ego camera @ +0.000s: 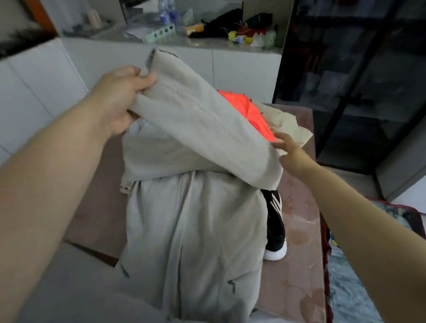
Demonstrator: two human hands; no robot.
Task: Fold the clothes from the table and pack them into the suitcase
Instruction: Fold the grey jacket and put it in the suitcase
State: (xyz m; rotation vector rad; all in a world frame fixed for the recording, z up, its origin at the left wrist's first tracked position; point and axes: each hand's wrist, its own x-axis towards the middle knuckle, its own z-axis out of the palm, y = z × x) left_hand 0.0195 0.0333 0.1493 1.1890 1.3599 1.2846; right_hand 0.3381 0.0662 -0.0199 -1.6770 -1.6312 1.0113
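Grey jacket point(193, 225) lies half-folded on the table point(301, 233), my left hand point(120, 97) gripping its lifted sleeve point(205, 127) and my right hand point(291, 149) touching the fold's edge with straight fingers, so I judge the orange garment point(253, 111), beige garment point(293, 127) and packing the suitcase point(325, 254) are all yet to do.

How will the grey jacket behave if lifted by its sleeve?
Likely floppy: the grey jacket has its sleeve folding limply between left hand and right hand. Probably slides easily: its body drapes over the table edge.
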